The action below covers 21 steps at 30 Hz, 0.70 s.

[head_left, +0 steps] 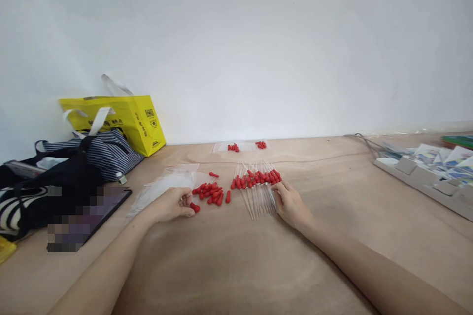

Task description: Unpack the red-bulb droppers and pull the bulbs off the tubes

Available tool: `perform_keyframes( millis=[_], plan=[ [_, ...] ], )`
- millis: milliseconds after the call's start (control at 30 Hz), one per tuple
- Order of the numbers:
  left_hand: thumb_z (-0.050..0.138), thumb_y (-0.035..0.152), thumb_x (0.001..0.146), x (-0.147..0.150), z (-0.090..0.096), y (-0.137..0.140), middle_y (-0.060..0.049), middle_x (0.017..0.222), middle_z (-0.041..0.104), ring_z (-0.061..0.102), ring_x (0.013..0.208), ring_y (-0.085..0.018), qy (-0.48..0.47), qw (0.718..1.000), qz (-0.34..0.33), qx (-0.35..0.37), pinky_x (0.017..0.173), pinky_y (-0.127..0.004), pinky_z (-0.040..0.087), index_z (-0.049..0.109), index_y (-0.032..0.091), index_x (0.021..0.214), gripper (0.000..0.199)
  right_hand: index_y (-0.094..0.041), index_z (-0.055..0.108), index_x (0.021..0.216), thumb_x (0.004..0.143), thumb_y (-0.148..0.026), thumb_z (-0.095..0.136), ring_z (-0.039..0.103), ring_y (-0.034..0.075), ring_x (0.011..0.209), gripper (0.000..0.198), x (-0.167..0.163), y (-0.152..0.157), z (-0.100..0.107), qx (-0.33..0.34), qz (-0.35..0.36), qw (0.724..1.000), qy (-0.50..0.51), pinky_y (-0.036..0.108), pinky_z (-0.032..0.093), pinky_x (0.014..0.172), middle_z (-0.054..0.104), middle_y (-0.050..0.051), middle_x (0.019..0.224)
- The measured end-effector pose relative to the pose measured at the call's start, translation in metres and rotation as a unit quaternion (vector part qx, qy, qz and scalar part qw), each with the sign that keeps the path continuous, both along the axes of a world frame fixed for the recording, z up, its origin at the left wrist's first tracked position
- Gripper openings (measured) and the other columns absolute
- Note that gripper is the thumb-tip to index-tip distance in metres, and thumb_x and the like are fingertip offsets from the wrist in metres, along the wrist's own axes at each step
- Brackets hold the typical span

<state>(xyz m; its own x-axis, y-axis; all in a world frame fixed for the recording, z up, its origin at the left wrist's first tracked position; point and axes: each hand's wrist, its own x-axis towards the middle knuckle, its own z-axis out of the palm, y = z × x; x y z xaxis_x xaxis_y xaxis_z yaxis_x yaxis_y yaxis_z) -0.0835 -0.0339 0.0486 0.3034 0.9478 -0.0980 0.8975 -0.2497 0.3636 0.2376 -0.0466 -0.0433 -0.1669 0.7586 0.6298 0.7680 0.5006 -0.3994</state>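
A loose pile of small red rubber bulbs (211, 193) lies on the wooden table (236, 261). My left hand (173, 204) rests beside the pile, fingertips pinching one red bulb (194, 207). To the right lies a row of clear glass droppers with red bulbs fitted (257, 183). My right hand (291, 204) touches the right end of that row, fingers on the glass tubes. A single bulb (213, 174) sits apart behind the pile.
Clear plastic bags (168, 184) lie left of the pile; another bag with red bulbs (244, 146) is by the wall. A yellow shopping bag (127, 120), striped bag (99, 152) and tablet (92, 219) sit left. A white power strip (424, 179) and papers lie right.
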Motion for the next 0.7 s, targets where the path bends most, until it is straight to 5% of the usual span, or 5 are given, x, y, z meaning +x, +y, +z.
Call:
perform_keyframes(
  millis=[233,433,700],
  plan=[
    [0.049,0.035,0.067,0.008,-0.015,0.01,0.002,0.061,0.055,0.053,0.061,-0.014,-0.065,0.991,0.027,0.118,0.056,-0.022,0.037,0.047,0.019,0.062,0.017,-0.017,0.047,0.082,0.072,-0.001,0.034,0.05,0.017,0.077,0.023,-0.002,0.005,-0.004,0.015,0.008,1.0,-0.003,0.029,0.043,0.069,0.049,0.007,0.084],
    [0.06,0.031,0.055,0.008,-0.018,0.009,0.003,0.061,0.057,0.056,0.062,-0.015,-0.129,0.991,0.039,0.021,0.056,-0.023,0.041,0.051,0.019,0.066,0.019,-0.015,0.051,0.087,0.073,-0.002,0.035,0.049,0.018,0.083,0.024,-0.011,0.003,-0.002,0.003,0.032,0.999,-0.018,0.031,0.045,0.071,0.047,0.01,0.088],
    [0.058,0.032,0.06,0.015,-0.028,0.012,0.001,0.068,0.059,0.057,0.064,-0.015,-0.15,0.982,0.041,0.103,0.058,-0.024,0.044,0.052,0.018,0.065,0.016,-0.016,0.055,0.089,0.08,-0.023,0.045,0.05,0.019,0.082,0.015,-0.015,-0.005,0.003,0.007,0.037,0.998,-0.051,0.034,0.043,0.073,0.05,0.009,0.09]
  ],
)
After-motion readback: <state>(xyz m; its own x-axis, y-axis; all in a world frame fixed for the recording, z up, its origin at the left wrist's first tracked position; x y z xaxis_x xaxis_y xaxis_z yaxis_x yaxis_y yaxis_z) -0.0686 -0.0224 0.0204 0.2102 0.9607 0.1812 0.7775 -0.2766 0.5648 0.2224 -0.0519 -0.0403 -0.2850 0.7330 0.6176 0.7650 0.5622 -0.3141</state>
